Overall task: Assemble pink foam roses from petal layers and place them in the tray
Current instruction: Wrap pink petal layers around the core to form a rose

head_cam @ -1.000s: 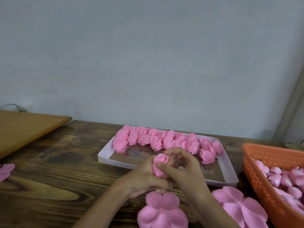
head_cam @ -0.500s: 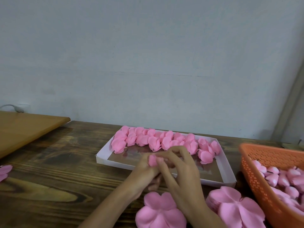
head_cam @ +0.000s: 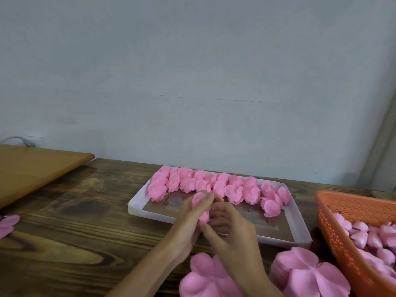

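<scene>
Both hands have closed tighter on the rose bud point(head_cam: 203, 216). The left hand point(head_cam: 186, 221) now lays curled fingers across it, and the right hand point(head_cam: 233, 228) grips it from the opposite side. The bud is held over the near edge of the tray point(head_cam: 137, 207), not yet set down. Shaping appears nearly complete.

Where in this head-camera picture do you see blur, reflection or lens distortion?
Head view: the left hand, the right hand and the foam rose they hold are motion-blurred; the petal stacks at the bottom look soft; the tray floor mirrors the finished roses; the grey strip at far right bows, wide-angle distortion.
</scene>
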{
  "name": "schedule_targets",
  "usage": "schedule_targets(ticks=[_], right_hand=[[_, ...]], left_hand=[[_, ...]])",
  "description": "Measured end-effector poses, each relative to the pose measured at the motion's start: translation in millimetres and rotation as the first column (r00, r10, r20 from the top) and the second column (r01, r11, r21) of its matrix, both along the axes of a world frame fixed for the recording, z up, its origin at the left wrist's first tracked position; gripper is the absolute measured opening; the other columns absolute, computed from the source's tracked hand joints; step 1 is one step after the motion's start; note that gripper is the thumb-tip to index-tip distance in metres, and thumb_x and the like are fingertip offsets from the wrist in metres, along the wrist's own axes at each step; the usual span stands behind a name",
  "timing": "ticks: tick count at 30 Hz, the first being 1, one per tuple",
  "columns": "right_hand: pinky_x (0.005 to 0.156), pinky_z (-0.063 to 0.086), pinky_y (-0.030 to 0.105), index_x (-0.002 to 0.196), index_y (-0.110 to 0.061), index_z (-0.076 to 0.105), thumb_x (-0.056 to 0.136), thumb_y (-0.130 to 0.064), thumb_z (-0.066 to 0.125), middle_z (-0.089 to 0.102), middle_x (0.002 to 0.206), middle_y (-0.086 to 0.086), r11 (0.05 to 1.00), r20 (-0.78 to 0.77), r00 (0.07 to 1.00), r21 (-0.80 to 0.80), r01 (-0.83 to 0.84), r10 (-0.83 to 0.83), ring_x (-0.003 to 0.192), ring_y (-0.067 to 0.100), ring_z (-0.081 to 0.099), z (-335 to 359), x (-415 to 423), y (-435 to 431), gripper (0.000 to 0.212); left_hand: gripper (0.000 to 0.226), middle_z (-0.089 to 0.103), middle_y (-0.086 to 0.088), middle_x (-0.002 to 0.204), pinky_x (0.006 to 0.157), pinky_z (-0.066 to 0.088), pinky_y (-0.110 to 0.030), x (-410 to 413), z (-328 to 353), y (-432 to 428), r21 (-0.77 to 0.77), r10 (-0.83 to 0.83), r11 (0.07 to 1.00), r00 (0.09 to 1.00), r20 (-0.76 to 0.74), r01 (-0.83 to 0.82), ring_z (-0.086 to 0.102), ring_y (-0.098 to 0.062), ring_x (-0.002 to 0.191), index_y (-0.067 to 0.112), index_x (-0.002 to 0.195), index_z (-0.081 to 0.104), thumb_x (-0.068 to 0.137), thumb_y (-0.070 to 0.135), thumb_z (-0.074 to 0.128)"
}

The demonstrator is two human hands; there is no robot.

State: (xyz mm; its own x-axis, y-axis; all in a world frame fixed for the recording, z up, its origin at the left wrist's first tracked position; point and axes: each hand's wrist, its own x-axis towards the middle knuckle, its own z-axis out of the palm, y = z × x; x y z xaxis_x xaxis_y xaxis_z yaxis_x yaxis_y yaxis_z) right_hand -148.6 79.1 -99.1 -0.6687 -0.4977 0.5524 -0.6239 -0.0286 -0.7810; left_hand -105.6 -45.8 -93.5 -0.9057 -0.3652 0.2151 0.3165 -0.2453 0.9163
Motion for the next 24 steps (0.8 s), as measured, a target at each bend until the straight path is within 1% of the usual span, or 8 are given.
schedule_targets(ticks=[3,6,8,10,13,16,19,24], right_hand=[[0.073,0.062,0.028,0.102,-0.034,0.07,0.082,-0.012,0.082,0.078,0.09,-0.01,0.997,0.159,0.985,-0.056,-0.052,0.061,0.079,0.012,0.076,0,-5,0,0.032],[0.074,0.06,0.029,0.099,-0.036,0.072,0.084,-0.005,0.078,0.079,0.091,-0.003,0.993,0.231,0.969,-0.1,-0.069,0.091,0.081,0.016,0.076,-1,-5,0,0.035],[0.074,0.062,0.031,0.1,-0.039,0.071,0.084,-0.009,0.079,0.079,0.091,-0.003,0.991,0.239,0.966,-0.112,-0.071,0.097,0.081,0.017,0.076,-1,-5,-1,0.035],[0.077,0.063,0.036,0.102,-0.034,0.073,0.084,-0.009,0.081,0.08,0.091,-0.001,0.988,0.255,0.961,-0.132,-0.078,0.11,0.082,0.018,0.077,-1,-5,-2,0.032],[0.083,0.061,0.041,0.101,-0.018,0.077,0.084,0.0,0.08,0.08,0.09,0.007,0.973,0.339,0.926,-0.212,-0.096,0.165,0.088,0.026,0.078,1,-8,-2,0.024],[0.076,0.062,0.034,0.096,-0.01,0.078,0.084,0.004,0.076,0.08,0.087,0.013,0.958,0.418,0.889,-0.278,-0.07,0.186,0.086,0.03,0.078,7,-12,1,0.018],[0.076,0.063,0.033,0.093,-0.01,0.079,0.086,0.003,0.074,0.079,0.086,0.014,0.955,0.441,0.881,-0.295,-0.037,0.17,0.084,0.029,0.078,11,-16,6,0.016],[0.08,0.063,0.037,0.094,-0.011,0.08,0.09,0.002,0.067,0.08,0.088,0.01,0.966,0.426,0.895,-0.255,-0.026,0.137,0.089,0.027,0.077,12,-19,7,0.019]], left_hand=[[0.039,0.069,-0.013,0.101,0.095,0.053,-0.051,-1,0,1,-0.098,-0.027,0.995,1.0,-0.01,0.026,0.069,-0.035,0.103,0.011,0.1,0.066,0.091,0.048,0.075],[0.046,0.072,-0.011,0.115,0.109,0.048,-0.057,-4,-6,2,-0.148,0.014,0.989,0.999,0.045,-0.007,0.066,-0.042,0.119,0.018,0.112,0.063,0.091,0.059,0.064],[0.042,0.073,-0.012,0.125,0.107,0.053,-0.048,-5,-7,1,-0.098,0.001,0.995,0.998,0.064,0.005,0.068,-0.034,0.121,0.027,0.124,0.064,0.104,0.059,0.048],[0.037,0.075,-0.009,0.122,0.101,0.055,-0.039,-5,-4,-1,-0.076,0.012,0.997,0.998,0.054,-0.008,0.072,-0.026,0.116,0.029,0.123,0.066,0.109,0.049,0.039],[0.046,0.074,-0.011,0.113,0.091,0.054,-0.038,-9,-3,-4,-0.024,0.018,1.0,0.999,0.028,-0.018,0.071,-0.023,0.106,0.014,0.125,0.063,0.097,0.044,0.043],[0.037,0.075,-0.007,0.106,0.075,0.054,-0.033,-9,-3,-8,-0.075,0.004,0.997,1.0,0.021,-0.002,0.067,-0.019,0.091,0.015,0.116,0.068,0.092,0.036,0.049],[0.026,0.075,-0.014,0.107,0.071,0.051,-0.033,-9,-5,-16,-0.14,0.011,0.99,1.0,0.004,-0.011,0.068,-0.025,0.089,0.017,0.116,0.077,0.097,0.026,0.062],[0.038,0.074,-0.014,0.107,0.08,0.055,-0.035,-11,-9,-22,-0.243,-0.085,0.967,0.996,-0.018,0.078,0.067,-0.027,0.094,0.013,0.13,0.072,0.101,0.037,0.072]])
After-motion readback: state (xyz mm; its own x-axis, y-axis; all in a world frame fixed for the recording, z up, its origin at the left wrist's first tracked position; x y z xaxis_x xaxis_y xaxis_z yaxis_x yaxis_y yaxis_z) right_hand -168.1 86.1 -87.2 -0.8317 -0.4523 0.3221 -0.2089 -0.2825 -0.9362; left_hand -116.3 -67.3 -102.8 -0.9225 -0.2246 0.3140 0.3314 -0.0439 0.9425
